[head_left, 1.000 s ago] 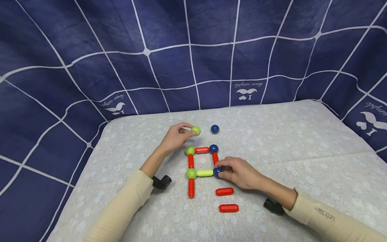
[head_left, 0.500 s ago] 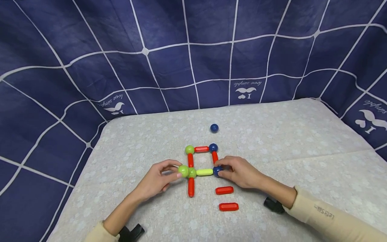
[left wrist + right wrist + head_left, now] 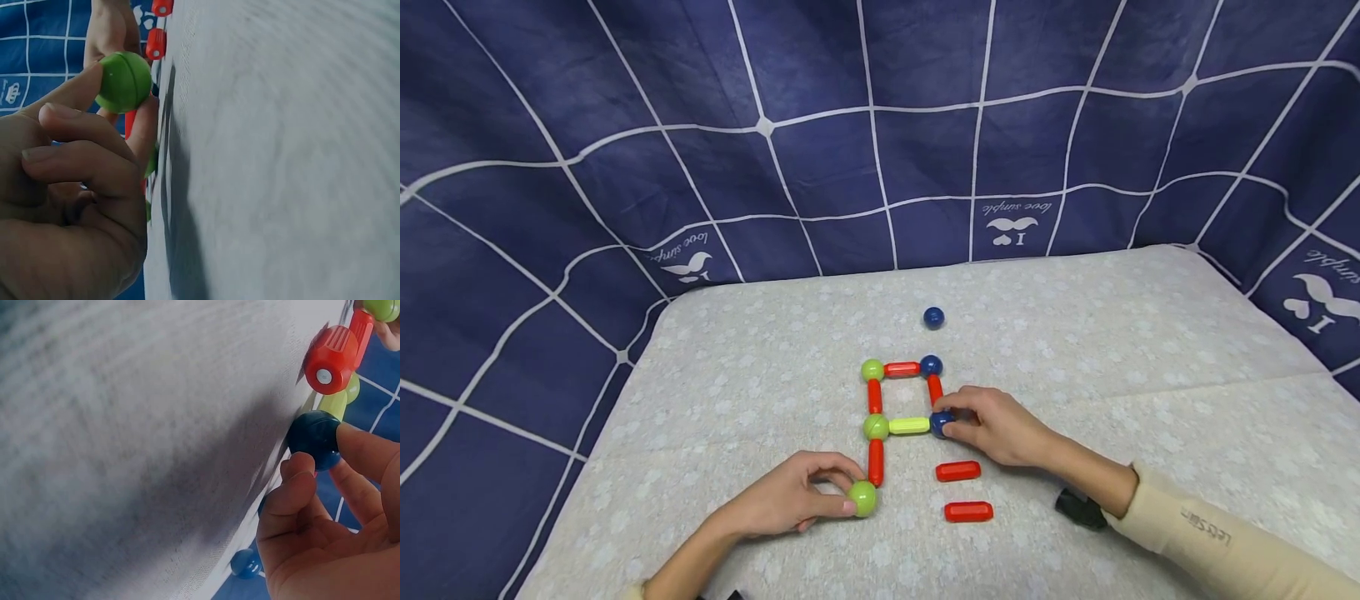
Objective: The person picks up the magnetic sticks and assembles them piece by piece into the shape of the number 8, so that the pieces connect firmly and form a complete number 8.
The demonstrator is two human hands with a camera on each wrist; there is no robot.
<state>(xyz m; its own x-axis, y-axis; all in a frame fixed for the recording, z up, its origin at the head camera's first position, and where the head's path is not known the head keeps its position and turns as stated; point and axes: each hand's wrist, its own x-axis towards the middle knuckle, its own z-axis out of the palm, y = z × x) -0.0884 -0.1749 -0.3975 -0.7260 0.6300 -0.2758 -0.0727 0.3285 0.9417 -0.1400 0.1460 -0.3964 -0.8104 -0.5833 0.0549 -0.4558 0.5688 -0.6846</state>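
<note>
My left hand point(image 3: 793, 493) pinches a light green ball point(image 3: 125, 82) between thumb and fingers, right at the near end of a red rod point(image 3: 876, 462). That rod runs from a second green ball point(image 3: 876, 427), the near left corner of a square of rods and balls. A yellow-green rod point(image 3: 909, 426) joins this corner to a dark blue ball point(image 3: 314, 440), which my right hand point(image 3: 996, 425) pinches. Two more red rods, another green ball point(image 3: 872, 370) and another blue ball point(image 3: 931, 365) make up the square's other sides and far corners.
Two loose red rods, one point(image 3: 958, 471) behind the other point(image 3: 968, 512), lie nearer me, below the right hand. A loose blue ball point(image 3: 934, 317) sits beyond the square. Behind the cloth-covered table point(image 3: 1112, 333) hangs a navy checked curtain point(image 3: 925, 158).
The left hand has brought its green ball from beyond the square, past the near left corner, toward me to the red rod's near end. My right hand stays on the blue ball.
</note>
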